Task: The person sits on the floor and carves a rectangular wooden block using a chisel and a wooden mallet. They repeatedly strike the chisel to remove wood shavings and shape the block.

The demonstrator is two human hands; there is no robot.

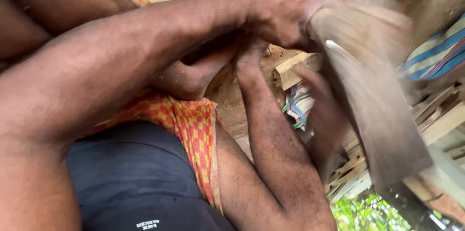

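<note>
Single head view, looking down, very close on arms; motion-blurred, perhaps tilted

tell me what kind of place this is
Probably a rough outdoor woodworking spot: a hand grips a broad chopping blade over a wood block, with stacked wood strips beside it.

A small white label (147, 223), seemingly printed, on the dark shorts.
</note>
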